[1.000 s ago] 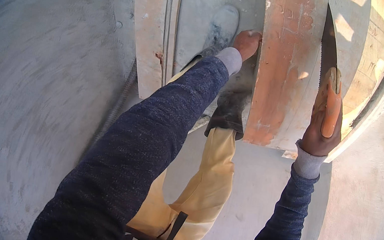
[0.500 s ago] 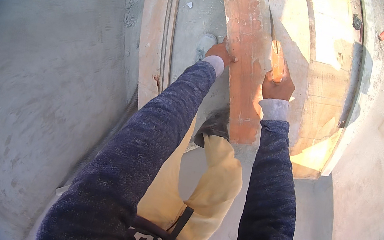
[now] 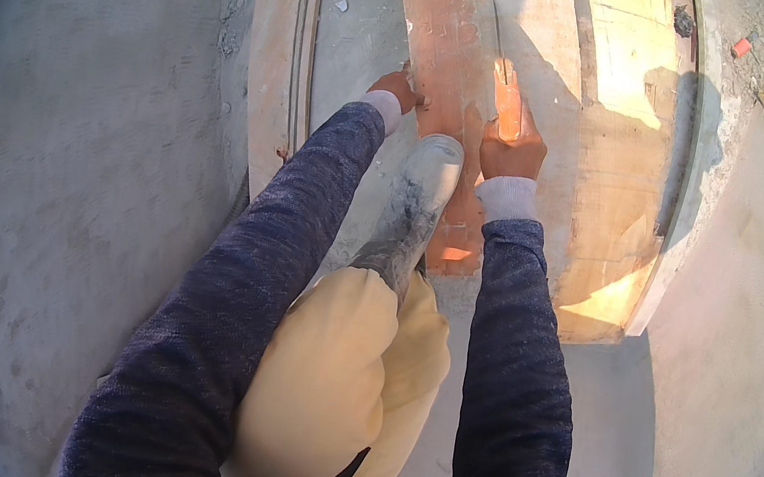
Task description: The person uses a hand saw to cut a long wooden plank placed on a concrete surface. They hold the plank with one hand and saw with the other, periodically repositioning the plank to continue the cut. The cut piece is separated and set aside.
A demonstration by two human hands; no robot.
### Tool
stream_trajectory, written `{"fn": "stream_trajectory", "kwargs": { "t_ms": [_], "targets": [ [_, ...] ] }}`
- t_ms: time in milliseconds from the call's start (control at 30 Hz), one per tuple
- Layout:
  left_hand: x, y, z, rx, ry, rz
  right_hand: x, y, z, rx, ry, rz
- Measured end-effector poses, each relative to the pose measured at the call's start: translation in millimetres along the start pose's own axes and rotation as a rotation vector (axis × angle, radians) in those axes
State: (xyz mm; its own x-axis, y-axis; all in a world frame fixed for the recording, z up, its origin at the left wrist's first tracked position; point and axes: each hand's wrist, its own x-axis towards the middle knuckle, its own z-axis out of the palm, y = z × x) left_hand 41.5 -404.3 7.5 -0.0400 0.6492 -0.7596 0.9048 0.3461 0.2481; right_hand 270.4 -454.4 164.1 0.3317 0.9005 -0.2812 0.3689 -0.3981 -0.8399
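The orange-handled saw (image 3: 507,106) is gripped by the right hand (image 3: 515,154) at upper centre, its near-edge-on blade pointed up-frame and slightly left, its tip hard to make out. The reddish board (image 3: 444,21) is touched along its left edge by the left hand (image 3: 399,92), fingers part-hidden, pinch impossible to tell; grey floor (image 3: 360,38) is seen beyond.

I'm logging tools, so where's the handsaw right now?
In the head view, the handsaw is in the upper half, slightly right of centre, held in the right hand beside the reddish board's right edge.
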Motion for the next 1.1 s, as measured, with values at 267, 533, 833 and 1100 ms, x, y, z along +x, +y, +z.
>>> {"fn": "stream_trajectory", "kwargs": {
  "t_ms": [267,533,833,1100],
  "targets": [
    [0.6,32.3,-8.4,-0.349,-0.186,-0.186,0.2,6.2,-15.6,-0.089,-0.101,-0.064],
    [-32.3,70.6,5.1,-1.344,-0.023,-0.246,-4.1,15.4,-25.0,-0.179,-0.135,-0.098],
    [-14.3,71.9,17.1,-1.415,0.05,-0.174,-0.8,31.4,-25.2,-0.232,-0.116,-0.233],
    [-19.3,61.4,-10.2,-1.398,0.018,-0.15,-118.9,-64.3,-111.2,-0.287,-0.183,0.209]
  ]
}}
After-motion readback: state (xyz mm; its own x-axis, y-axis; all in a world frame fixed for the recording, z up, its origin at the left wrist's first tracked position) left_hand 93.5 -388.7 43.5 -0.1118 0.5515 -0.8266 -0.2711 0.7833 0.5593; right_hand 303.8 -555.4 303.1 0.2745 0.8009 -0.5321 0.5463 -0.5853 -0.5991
